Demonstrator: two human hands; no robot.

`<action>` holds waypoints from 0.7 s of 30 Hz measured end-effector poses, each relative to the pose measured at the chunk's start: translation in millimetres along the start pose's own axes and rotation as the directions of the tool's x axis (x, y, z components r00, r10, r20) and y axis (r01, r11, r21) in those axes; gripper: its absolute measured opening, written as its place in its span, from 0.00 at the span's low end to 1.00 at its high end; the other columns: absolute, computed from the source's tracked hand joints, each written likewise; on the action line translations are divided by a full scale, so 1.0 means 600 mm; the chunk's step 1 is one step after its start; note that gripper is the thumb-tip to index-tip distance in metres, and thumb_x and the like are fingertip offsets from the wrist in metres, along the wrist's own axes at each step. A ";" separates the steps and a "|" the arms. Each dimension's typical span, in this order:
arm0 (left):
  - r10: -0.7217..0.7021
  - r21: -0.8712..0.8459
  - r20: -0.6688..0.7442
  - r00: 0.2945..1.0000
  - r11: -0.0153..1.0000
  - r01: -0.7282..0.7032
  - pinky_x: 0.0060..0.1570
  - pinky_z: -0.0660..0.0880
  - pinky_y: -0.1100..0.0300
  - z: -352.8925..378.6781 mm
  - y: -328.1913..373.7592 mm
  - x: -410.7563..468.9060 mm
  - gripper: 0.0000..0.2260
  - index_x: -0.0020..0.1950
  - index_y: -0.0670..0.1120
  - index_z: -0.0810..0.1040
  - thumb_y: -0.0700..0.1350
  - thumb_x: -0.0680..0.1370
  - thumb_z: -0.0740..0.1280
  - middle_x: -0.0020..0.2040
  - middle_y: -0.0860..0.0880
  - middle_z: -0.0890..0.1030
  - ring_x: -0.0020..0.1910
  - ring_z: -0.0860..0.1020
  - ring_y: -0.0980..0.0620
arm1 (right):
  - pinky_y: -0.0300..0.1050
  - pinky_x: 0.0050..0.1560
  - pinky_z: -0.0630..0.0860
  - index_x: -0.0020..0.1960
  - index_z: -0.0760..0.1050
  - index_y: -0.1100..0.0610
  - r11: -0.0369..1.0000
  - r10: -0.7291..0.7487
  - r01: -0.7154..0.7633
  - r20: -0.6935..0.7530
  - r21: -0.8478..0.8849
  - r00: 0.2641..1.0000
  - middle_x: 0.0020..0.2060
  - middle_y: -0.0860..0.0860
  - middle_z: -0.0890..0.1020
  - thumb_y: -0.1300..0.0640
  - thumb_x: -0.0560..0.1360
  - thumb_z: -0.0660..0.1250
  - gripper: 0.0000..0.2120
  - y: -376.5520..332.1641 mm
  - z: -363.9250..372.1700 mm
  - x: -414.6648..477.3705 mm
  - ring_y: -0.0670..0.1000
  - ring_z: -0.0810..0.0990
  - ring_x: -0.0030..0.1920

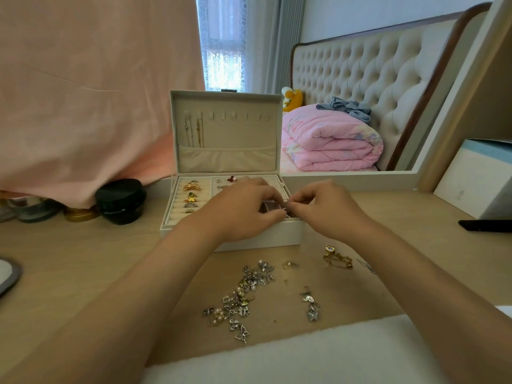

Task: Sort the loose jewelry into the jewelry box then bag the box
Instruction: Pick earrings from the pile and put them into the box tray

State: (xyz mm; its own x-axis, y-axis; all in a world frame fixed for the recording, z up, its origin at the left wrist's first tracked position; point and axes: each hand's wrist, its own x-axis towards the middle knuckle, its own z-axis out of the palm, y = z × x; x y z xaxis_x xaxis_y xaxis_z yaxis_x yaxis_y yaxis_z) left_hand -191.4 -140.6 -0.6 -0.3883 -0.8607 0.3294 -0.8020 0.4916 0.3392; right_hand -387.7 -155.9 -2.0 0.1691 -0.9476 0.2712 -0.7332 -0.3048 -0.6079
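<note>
The jewelry box sits mid-table with its long axis running left to right. Its lid stands upright on the far side, so the open tray faces the person. The left hand and right hand meet over its near right compartments, fingers curled, fingertips pinching a small dark piece between them. The loose jewelry lies scattered nearer, a gold bracelet to its right. Rings sit in the box's left rolls.
</note>
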 end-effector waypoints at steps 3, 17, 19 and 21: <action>0.015 0.014 0.012 1.000 1.000 -0.015 0.62 0.72 0.51 0.001 -0.002 -0.003 0.16 0.62 0.58 0.80 0.61 0.78 0.65 0.60 0.56 0.77 0.61 0.71 0.55 | 0.43 0.42 0.76 0.43 0.83 0.41 0.992 -0.057 0.051 -0.044 -0.117 0.997 0.38 0.42 0.83 0.47 0.72 0.72 0.02 -0.004 -0.002 -0.002 0.43 0.80 0.42; 0.108 0.090 -0.115 0.987 0.991 -0.098 0.54 0.73 0.54 0.000 0.017 -0.023 0.12 0.60 0.55 0.81 0.56 0.78 0.68 0.55 0.56 0.76 0.57 0.72 0.54 | 0.30 0.37 0.65 0.44 0.85 0.45 0.943 -0.314 0.318 0.059 -0.099 0.948 0.40 0.41 0.81 0.55 0.74 0.70 0.06 -0.026 -0.038 -0.039 0.34 0.76 0.37; 0.127 0.099 -0.165 0.978 0.989 -0.112 0.51 0.74 0.55 -0.006 0.023 -0.031 0.10 0.56 0.53 0.81 0.53 0.77 0.69 0.51 0.55 0.75 0.54 0.73 0.53 | 0.29 0.35 0.66 0.45 0.85 0.45 0.946 -0.311 0.320 0.134 -0.051 0.941 0.38 0.42 0.83 0.55 0.74 0.71 0.06 -0.038 -0.041 -0.047 0.35 0.76 0.35; 0.146 0.117 -0.167 0.975 0.985 -0.127 0.47 0.75 0.54 -0.011 0.028 -0.042 0.09 0.53 0.52 0.81 0.52 0.76 0.69 0.48 0.55 0.74 0.51 0.74 0.53 | 0.30 0.36 0.69 0.45 0.84 0.45 0.943 -0.302 0.324 0.215 -0.072 0.929 0.37 0.44 0.83 0.54 0.73 0.71 0.05 -0.044 -0.040 -0.050 0.38 0.76 0.34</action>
State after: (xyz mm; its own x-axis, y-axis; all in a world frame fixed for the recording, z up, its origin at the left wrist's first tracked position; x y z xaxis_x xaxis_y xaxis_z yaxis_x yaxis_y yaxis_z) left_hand -192.1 -109.6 2.5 -0.4196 -0.7453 0.5182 -0.7935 0.5783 0.1893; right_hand -389.2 -116.9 23.9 0.5204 -0.8085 0.2748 -0.6846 -0.5874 -0.4317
